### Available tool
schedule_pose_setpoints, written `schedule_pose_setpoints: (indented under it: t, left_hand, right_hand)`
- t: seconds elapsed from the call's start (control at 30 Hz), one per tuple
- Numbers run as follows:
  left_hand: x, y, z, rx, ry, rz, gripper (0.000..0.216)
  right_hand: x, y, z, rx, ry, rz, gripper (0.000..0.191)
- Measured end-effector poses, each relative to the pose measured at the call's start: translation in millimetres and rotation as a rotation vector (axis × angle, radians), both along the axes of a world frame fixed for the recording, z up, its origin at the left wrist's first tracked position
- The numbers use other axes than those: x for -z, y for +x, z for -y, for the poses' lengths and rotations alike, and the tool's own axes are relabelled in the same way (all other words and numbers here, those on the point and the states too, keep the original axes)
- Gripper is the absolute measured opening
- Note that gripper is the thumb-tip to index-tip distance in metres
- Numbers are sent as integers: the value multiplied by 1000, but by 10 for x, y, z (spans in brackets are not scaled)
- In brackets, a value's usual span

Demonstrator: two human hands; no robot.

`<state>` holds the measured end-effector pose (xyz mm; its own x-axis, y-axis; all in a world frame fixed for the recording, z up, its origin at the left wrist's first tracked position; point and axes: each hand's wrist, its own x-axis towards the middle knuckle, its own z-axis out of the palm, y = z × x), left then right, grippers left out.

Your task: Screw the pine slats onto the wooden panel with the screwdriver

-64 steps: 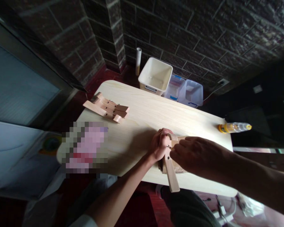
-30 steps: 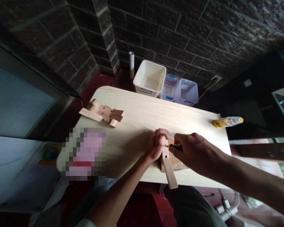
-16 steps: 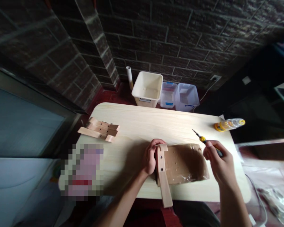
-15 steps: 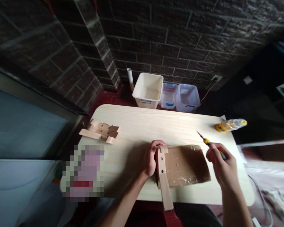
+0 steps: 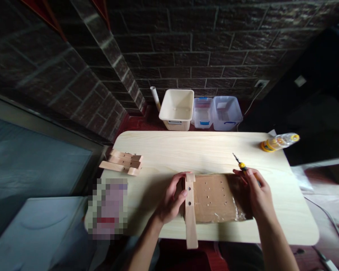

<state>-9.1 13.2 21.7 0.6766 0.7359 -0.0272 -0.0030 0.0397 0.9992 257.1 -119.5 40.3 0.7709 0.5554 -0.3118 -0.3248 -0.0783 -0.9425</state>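
Note:
My left hand (image 5: 171, 199) grips the upper left side of a curved wooden piece (image 5: 191, 222), thumb on its edge and fingers behind. Two dark screw heads show in the wood. This piece lies across the left end of a cardboard block (image 5: 214, 210) dotted with small holes and partly wrapped in clear tape. In my right hand (image 5: 257, 192) is a screwdriver (image 5: 242, 165) with a yellow and black handle, its tip pointing up and left, away from the wood. That hand is over the cardboard's right end; whether it touches cannot be seen.
Several similar wooden pieces (image 5: 124, 162) lie at the table's left. A clear bottle-shaped container with a yellow base (image 5: 279, 142) stands at the back right. Beyond the table (image 5: 158, 146) are a cream bin (image 5: 176, 105) and two clear plastic boxes (image 5: 227, 111). A blurred patch (image 5: 110, 207) covers something front left.
My right hand has come left and down with the screwdriver, to the cardboard's right end. The cardboard has tipped flatter, showing more holes. My left thumb now rests on the wooden piece's edge.

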Motion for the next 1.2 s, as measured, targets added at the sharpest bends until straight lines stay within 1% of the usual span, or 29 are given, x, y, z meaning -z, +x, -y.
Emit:
schedule_pose_setpoints:
  t: [0.13, 0.3, 0.37, 0.43, 0.5, 0.63, 0.7, 0.77, 0.87, 0.93, 1.03, 1.1, 1.2]
  left_hand:
    - [-47, -60, -81, 60, -12, -40, 53]
    - [-66, -58, -136, 65, -13, -78, 50]
    - [-75, -83, -154, 46, -29, -79, 47]
    - [-80, -120, -183, -15, -50, -70, 42]
    - [-79, -158, -222, -117, -49, -70, 38]
    - [-65, -188, -292, -336, 31, -117, 38]
    - [-63, -177, -304, -377, 44, -145, 39]
    - [-66, -163, -295, -353, 30, -146, 36]
    - [-77, -166, -245, -263, -7, -79, 31]
    - [-83, -188, -199, -176, -21, -50, 36]
    - [-75, -220, -140, -76, -3, -82, 41]
    - [-52, -219, -129, -100, 9, -110, 39]
    - [-10, -174, -162, -240, -1, -109, 30]
  right_hand:
    - [45, -28, 58, 63, -8, -41, 39]
    - [31, -73, 30, 130, 31, -98, 32]
    - [18, -99, 11, 143, 43, -120, 31]
    - [10, -131, -11, 147, 50, -131, 31]
    - [8, -162, -31, 141, 48, -126, 31]
    - [22, -196, -53, 128, 47, -132, 31]
    - [34, -198, -50, 144, 54, -154, 31]
    - [44, -196, -44, 168, 53, -178, 32]
    - [53, -198, -38, 185, 46, -199, 32]
    - [52, -203, -39, 187, 40, -196, 34]
    - [47, -210, -45, 189, 31, -183, 36]
    - [41, -213, -53, 192, 29, -177, 37]
    - [17, -220, -77, 205, 45, -181, 36]
